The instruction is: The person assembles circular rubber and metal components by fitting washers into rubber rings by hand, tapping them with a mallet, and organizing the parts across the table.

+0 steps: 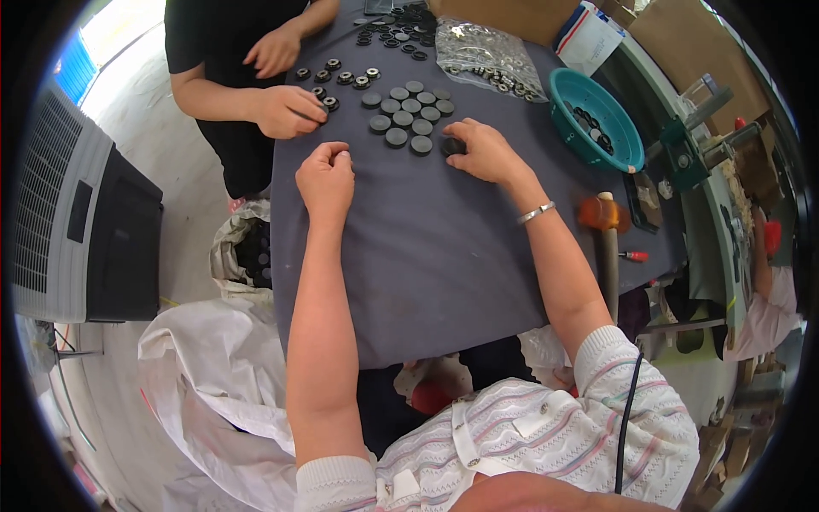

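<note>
My right hand (485, 154) has its thumb and fingers around a black round disc (453, 147) at the right edge of a cluster of discs. Several dark grey flat discs (421, 146) lie close together on the grey cloth of the table (418, 256), left of that hand. My left hand (327, 183) is closed, its fingers curled in just below and left of the cluster; whatever it may hold is hidden. Beyond it lie several black rings with metal centres (345, 78).
A co-worker's hand (290, 112) pinches a dark piece at the table's left edge. Black rings (401, 36) and a clear bag of metal parts (486, 64) lie at the back. On the right are a teal basket (597, 160), a mallet (602, 213) and a green hand press (685, 154).
</note>
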The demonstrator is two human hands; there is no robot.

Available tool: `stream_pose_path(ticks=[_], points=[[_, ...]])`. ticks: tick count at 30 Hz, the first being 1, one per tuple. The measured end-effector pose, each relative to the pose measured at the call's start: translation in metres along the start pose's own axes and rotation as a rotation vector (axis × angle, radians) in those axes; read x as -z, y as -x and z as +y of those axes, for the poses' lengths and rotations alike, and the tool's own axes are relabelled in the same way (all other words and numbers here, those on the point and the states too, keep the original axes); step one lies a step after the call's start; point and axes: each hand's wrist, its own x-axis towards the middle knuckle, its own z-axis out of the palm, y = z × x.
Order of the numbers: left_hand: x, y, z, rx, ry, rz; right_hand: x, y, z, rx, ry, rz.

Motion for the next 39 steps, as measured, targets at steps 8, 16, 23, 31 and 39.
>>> stream_pose_path(ticks=[8, 16, 23, 31, 39], points=[[0.001, -0.005, -0.008, -0.035, -0.092, 0.039, -0.003, -0.008, -0.006, 0.125, 0.053, 0.341], [0.003, -0.005, -0.004, -0.008, -0.047, 0.078, -0.015, -0.074, -0.004, 0.26, 0.145, 0.302], [0.002, -0.005, -0.006, 0.004, -0.018, 0.08, -0.045, -0.11, -0.02, 0.326, 0.343, 0.18], [0.0, -0.006, -0.013, -0.043, -0.091, 0.092, -0.053, -0.129, -0.021, 0.248, 0.376, -0.273], [-0.001, -0.007, -0.014, -0.043, -0.055, 0.072, -0.062, -0.067, -0.043, 0.434, 0.307, -0.085]])
